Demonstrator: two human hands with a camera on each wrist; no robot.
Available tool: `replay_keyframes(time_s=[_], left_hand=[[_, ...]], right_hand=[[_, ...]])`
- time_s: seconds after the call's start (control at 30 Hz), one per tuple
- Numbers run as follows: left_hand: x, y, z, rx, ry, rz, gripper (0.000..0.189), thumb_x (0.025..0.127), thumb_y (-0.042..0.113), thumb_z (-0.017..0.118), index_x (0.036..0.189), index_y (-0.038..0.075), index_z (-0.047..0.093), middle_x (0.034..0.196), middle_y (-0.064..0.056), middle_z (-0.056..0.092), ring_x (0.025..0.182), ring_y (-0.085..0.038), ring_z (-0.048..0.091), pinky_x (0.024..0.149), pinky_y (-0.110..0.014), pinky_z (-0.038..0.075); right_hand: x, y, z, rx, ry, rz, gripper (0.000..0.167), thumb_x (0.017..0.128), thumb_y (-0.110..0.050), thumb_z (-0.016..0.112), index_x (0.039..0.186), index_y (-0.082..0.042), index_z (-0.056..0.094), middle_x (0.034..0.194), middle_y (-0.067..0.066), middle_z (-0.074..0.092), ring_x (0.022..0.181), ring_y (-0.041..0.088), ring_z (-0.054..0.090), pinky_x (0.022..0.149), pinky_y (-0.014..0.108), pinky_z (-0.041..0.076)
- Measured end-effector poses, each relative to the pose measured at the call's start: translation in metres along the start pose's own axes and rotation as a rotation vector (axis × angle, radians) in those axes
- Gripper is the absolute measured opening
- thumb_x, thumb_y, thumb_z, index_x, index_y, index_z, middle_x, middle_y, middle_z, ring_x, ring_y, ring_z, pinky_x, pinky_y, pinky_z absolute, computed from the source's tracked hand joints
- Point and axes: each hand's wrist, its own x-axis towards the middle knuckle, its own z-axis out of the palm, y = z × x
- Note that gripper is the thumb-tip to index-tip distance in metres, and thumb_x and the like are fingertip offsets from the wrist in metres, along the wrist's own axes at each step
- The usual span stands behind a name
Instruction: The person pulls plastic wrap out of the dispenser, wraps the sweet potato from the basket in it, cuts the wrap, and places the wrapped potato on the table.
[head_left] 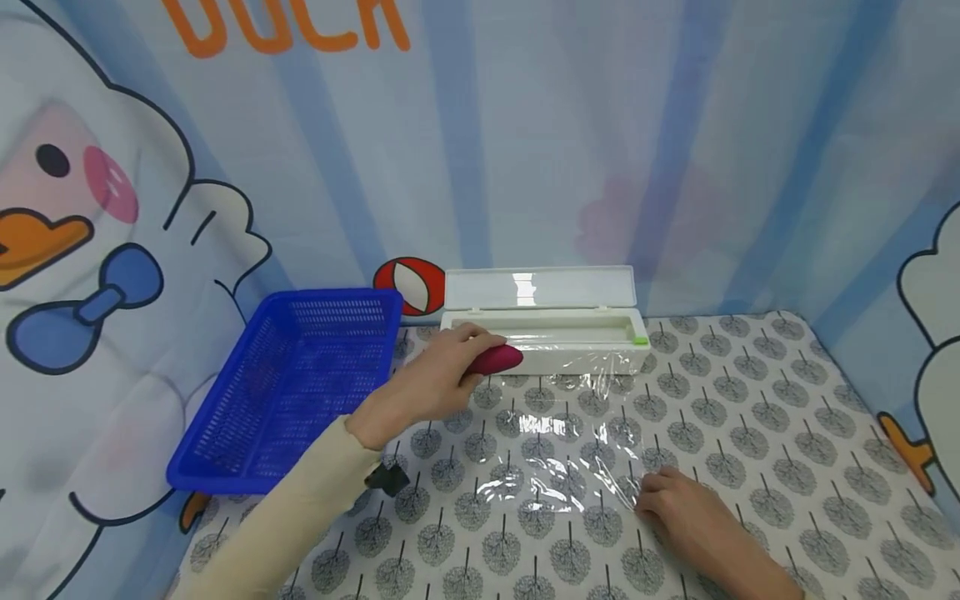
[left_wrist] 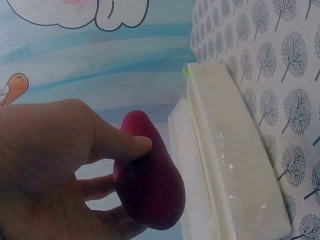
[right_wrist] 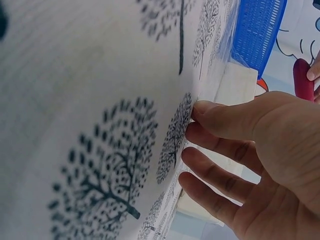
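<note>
My left hand (head_left: 442, 371) holds a smooth purple-red vegetable (head_left: 497, 359), shaped like a sweet potato, above the left part of a white cling film dispenser (head_left: 570, 360). In the left wrist view, the thumb lies across the vegetable (left_wrist: 150, 185) and the other fingers are behind it. A sheet of clear cling film (head_left: 547, 462) stretches from the dispenser toward me over the tablecloth. At its near right corner, my right hand (head_left: 693, 517) pinches the film between thumb and fingertips, low at the cloth. The dispenser's lid (head_left: 480, 288) stands raised.
A blue plastic basket (head_left: 281, 293) stands on the left, close to my left forearm. The tablecloth (head_left: 750, 500) has grey tree prints. Behind the dispenser hangs a blue and white cartoon curtain (head_left: 525, 150). A small green piece (head_left: 640, 341) sits at the dispenser's right end.
</note>
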Motion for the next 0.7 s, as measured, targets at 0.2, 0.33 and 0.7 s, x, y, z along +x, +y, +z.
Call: replay_keyframes(time_s=[0.2, 0.33, 0.7], left_hand=[[0.005, 0.007, 0.006, -0.015, -0.011, 0.032, 0.052, 0.103, 0.001, 0.065, 0.152, 0.012, 0.057, 0.146, -0.010, 0.059, 0.128, -0.031, 0.058, 0.109, -0.047, 0.054], [0.006, 0.011, 0.009, -0.025, -0.016, 0.032, 0.053, 0.102, 0.000, 0.067, 0.152, 0.013, 0.058, 0.145, -0.010, 0.060, 0.125, -0.031, 0.060, 0.108, -0.046, 0.055], [0.015, 0.019, 0.019, -0.030, -0.061, 0.035, 0.055, 0.102, 0.004, 0.067, 0.155, 0.018, 0.056, 0.148, -0.007, 0.059, 0.125, -0.028, 0.060, 0.108, -0.044, 0.055]], right_hand=[[-0.002, 0.001, -0.002, 0.014, -0.013, 0.004, 0.024, 0.077, -0.003, 0.089, 0.080, -0.025, 0.079, 0.089, -0.012, 0.072, 0.086, 0.012, 0.062, 0.078, 0.033, 0.060], [0.000, 0.000, -0.003, 0.018, -0.028, 0.007, 0.023, 0.078, -0.004, 0.088, 0.081, -0.024, 0.080, 0.091, -0.011, 0.074, 0.088, 0.013, 0.063, 0.080, 0.034, 0.061], [-0.001, -0.002, -0.003, 0.006, -0.034, 0.034, 0.022, 0.078, -0.005, 0.089, 0.080, -0.025, 0.080, 0.090, -0.012, 0.073, 0.087, 0.012, 0.063, 0.078, 0.033, 0.061]])
